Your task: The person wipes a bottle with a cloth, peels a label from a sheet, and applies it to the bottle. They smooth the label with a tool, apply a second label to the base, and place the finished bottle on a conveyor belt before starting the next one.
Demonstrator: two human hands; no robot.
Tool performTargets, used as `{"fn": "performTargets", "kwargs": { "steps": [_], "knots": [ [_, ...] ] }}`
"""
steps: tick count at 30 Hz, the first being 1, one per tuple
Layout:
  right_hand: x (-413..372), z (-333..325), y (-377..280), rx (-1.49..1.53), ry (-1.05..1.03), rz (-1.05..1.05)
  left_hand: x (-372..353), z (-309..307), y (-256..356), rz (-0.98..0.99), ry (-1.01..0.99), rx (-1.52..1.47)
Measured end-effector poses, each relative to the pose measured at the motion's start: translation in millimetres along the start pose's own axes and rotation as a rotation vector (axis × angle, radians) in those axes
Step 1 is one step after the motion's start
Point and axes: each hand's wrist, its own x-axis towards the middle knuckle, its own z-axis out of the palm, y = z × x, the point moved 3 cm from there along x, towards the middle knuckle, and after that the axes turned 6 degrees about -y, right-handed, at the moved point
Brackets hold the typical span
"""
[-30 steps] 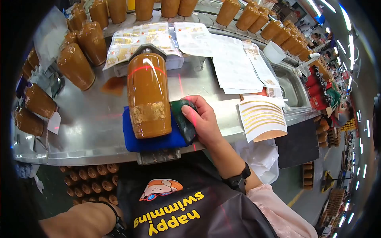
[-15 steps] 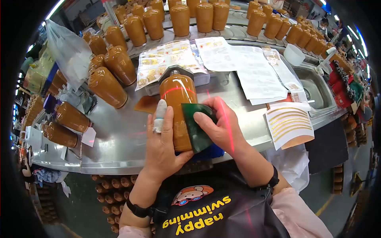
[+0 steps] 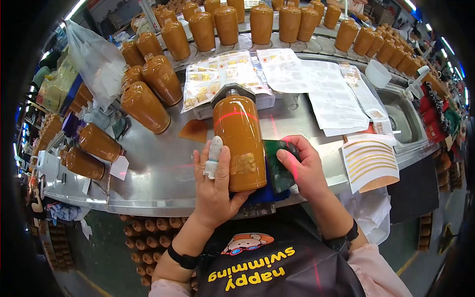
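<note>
A glossy brown bottle (image 3: 237,133) lies tilted on the bench, its neck against a dark angled holder (image 3: 217,92). Raised gold lettering sits near its base, and a red laser line crosses its shoulder. My left hand (image 3: 213,185) grips the bottle's left side and lower end, with the thumb by the base; one finger wears a whitish wrap. My right hand (image 3: 307,166) pinches a dark green flexible scraper sheet (image 3: 278,166) just right of the bottle. Beneath them a blue cloth (image 3: 264,194) shows in part.
Printed sticker sheets (image 3: 217,74) and white backing sheets (image 3: 336,94) lie behind the bottle. A sheet of gold curved strips (image 3: 370,161) is at the right, before a sink (image 3: 403,116). Brown bottles (image 3: 145,106) stand left; more line the conveyor (image 3: 237,42). An amber sheet (image 3: 194,130) lies nearby.
My right hand has drawn the green scraper sheet off the bottle's front to its right, uncovering the gold lettering. My left hand stays on the bottle. The whole view has shifted slightly.
</note>
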Motion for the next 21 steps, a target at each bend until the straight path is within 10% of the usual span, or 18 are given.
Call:
{"fn": "performTargets", "kwargs": {
  "steps": [14,21],
  "knots": [
    [-4,0,-17,-0.103,-0.105,-0.01,11,-9,14,0.1,-0.072,0.055],
    [1,1,-33,-0.289,-0.237,-0.06,16,-14,-1,-0.02,0.069,-0.437]
  ]
}}
